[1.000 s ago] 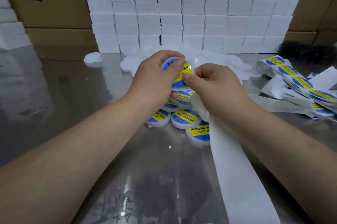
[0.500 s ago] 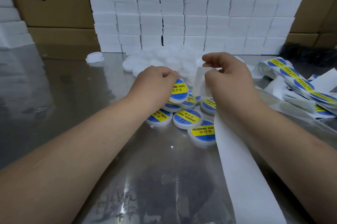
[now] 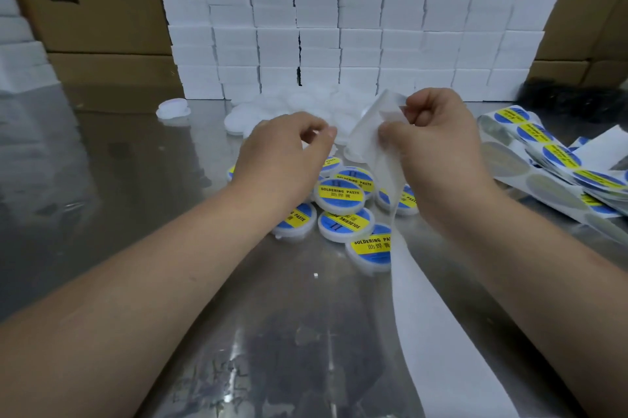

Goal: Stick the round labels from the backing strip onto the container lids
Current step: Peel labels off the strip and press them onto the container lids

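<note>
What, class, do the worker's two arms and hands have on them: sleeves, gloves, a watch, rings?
Nothing is worn. The left hand and the right hand are bare, without gloves. Both forearms are uncovered as far as the picture shows. No sleeve, watch, bracelet or ring is visible.

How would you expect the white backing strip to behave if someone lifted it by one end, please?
Probably floppy: the backing strip bends and trails down limply from the right hand. Likely very light, being thin paper pinched easily. Its glossy surface may slide readily on the metal table.
</note>
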A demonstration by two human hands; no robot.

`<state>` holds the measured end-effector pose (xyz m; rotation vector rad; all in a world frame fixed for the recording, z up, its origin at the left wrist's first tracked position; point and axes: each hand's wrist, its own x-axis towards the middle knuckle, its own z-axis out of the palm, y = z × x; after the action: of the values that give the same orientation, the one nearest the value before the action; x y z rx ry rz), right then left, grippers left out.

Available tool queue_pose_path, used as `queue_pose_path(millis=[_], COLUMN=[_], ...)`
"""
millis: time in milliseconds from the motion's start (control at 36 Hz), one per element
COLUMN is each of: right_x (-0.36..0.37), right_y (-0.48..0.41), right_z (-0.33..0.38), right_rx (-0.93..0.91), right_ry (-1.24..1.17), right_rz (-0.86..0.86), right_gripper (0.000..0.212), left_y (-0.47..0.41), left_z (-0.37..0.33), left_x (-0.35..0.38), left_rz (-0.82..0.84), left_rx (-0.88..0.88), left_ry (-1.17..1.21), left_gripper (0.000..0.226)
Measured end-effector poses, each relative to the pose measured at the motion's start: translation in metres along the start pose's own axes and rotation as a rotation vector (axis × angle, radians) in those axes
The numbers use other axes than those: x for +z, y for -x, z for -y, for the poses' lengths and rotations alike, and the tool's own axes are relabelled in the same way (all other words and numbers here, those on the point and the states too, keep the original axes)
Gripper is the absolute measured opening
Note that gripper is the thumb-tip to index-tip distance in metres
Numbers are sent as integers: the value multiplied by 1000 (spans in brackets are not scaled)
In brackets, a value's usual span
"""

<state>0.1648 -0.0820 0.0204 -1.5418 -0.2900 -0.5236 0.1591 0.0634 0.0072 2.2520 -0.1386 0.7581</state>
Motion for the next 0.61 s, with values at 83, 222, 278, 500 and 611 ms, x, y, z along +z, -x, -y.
queue_pose_path(millis=[83,222,278,500,611], right_x=[3,5,6,8,5], right_y=[4,8,10,6,6], right_z=[-1,1,2,4,7], right_rx=[20,47,81,201,218], right_ry=[5,-2,13,-108,-112], right_rz=[28,104,168,127,10], right_gripper=[29,24,14,26,18], left_y=[3,6,4,1,2], left_z=[-8,-14,-15,-14,-15], left_x=[1,2,1,-2,-3], left_rz=[84,149,119,103,148], left_rx=[-39,-82,-86,-106,-114], left_ry=[300,457,516,707,677], left_gripper=[13,31,30,31,40])
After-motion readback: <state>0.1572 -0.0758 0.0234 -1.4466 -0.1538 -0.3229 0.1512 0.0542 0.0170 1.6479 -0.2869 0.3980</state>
